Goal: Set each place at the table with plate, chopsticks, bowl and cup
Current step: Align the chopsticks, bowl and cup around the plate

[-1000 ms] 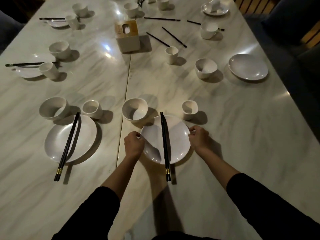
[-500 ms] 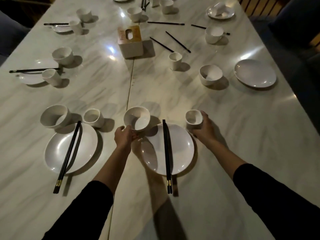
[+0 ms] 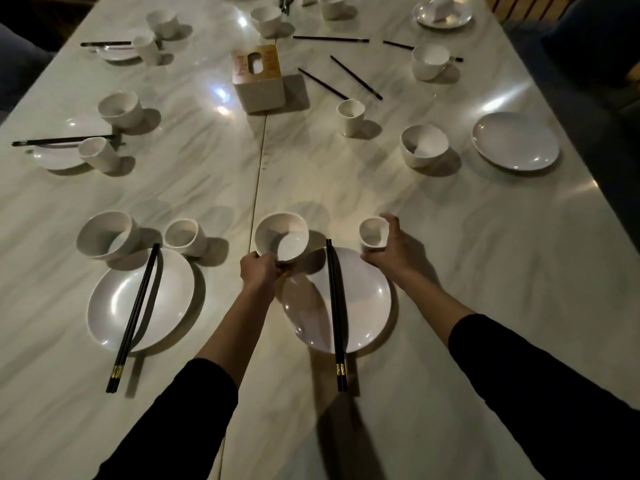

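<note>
near middle place: 1 plate (image 3: 367, 299) with 1 pair of black chopsticks (image 3: 335, 306) laid lengthwise across it, gold-banded ends hanging over the near rim. left hand (image 3: 259, 271) pinches the near rim of the bowl (image 3: 282, 237), fingers curled. the bowl is just beyond the plate's far-left edge; cannot tell if it is lifted or resting on the table (image 3: 485, 271). right hand (image 3: 393, 252) wraps the cup (image 3: 372, 233), thumb and fingers curled round its side; the cup is at the plate's far-right edge. 2 black sleeves.

near left place, untouched: 1 second plate (image 3: 114, 306), 1 slanted chopstick pair (image 3: 136, 315) across it, 1 second bowl (image 3: 105, 233) and 1 second cup (image 3: 183, 235) side by side just beyond it.

right side: 1 right plate (image 3: 515, 140), 1 right bowl (image 3: 424, 145), 1 centre cup (image 3: 350, 116), each apart from the others. beyond them 4 loose chopsticks (image 3: 356, 77), scattered, and 1 far right bowl (image 3: 430, 60). 1 tissue box (image 3: 258, 76) stands on the table's centre seam.

left side, 2 places: the nearer has 1 left plate (image 3: 52, 159), 1 left chopstick pair (image 3: 62, 140), 1 left cup (image 3: 95, 154) and 1 left bowl (image 3: 119, 107); the farther has 1 far left plate (image 3: 116, 53), 1 pair of sticks and 1 cup, blurry.

far right corner: 1 corner plate (image 3: 460, 17) with a cup on it. 6 plates clear in all; the white pieces at the far end are too small to sort.
</note>
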